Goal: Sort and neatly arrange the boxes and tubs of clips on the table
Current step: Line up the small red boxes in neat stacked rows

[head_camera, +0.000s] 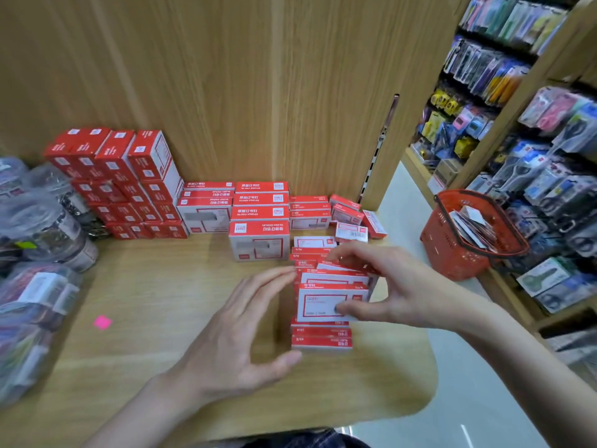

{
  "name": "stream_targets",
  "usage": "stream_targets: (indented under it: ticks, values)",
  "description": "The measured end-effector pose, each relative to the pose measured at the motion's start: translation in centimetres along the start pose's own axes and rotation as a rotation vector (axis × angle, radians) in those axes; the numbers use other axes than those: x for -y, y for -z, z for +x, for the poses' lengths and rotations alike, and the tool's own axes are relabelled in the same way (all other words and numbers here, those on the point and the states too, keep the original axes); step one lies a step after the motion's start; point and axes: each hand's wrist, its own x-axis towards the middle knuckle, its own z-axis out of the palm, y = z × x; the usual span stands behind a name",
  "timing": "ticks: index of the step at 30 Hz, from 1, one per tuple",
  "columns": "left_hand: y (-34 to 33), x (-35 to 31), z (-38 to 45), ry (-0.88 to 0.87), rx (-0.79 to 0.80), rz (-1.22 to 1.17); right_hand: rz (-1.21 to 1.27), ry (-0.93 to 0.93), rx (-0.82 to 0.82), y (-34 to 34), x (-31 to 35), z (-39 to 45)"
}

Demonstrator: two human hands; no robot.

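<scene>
Many red-white "deli" boxes (259, 240) — stacked

Red-and-white boxes (326, 302) stacked along the table's right; clear tubs of clips (42, 227) crowd the left.

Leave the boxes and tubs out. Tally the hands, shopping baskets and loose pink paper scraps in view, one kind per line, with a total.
Hands: 2, left hand open, right hand gripping the box stack
Red basket: 1
Pink paper scrap: 1
Total: 4
</scene>
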Motion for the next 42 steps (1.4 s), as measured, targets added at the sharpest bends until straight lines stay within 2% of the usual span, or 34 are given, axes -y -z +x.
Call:
stream_targets:
  ticks: [4,6,9,11,19,24,26,31,36,39,42]
  values:
    - [-0.6,-0.4,-1.8,-0.004,0.05,0.013,0.03,-0.026,0.036,-2.3,1.6,-2.2]
    - [-1.1,-0.3,-2.6,0.001,0.067,0.018,-0.088,0.016,0.016,-3.9,1.7,-3.2]
    - [-1.8,0.2,-3.2,0.03,0.059,0.03,-0.374,0.165,-0.1,-6.7,1.0,-4.2]
    - [-2.1,0.4,-3.3,0.04,0.04,0.017,-0.474,0.186,-0.158,-7.8,0.4,-4.6]
    - [-2.5,0.7,-4.1,0.024,0.075,-0.186,-0.326,0.171,-0.257,-9.6,0.1,-5.5]
    - [-2.7,0.9,-4.0,0.047,0.072,-0.226,-0.576,0.143,-0.346,-10.7,-1.3,-5.7]
    - [-2.8,0.8,-3.7,0.047,0.087,-0.212,-0.543,0.116,-0.336,-11.0,-2.0,-6.1]
    - [-3.4,0.8,-3.1,0.079,0.1,-0.246,-0.428,0.048,-0.161,-11.2,-2.7,-6.2]
    - [-3.1,0.9,-2.6,0.089,0.117,-0.292,-0.509,0.037,-0.076,-10.0,-2.6,-5.9]
    - [-2.3,1.0,-2.5,0.09,0.09,-0.282,-0.375,0.013,-0.074,-8.9,-2.3,-5.6]
    - [-1.3,1.3,-2.2,0.086,0.004,-0.228,-0.229,-0.017,-0.153,-7.3,-2.2,-5.0]
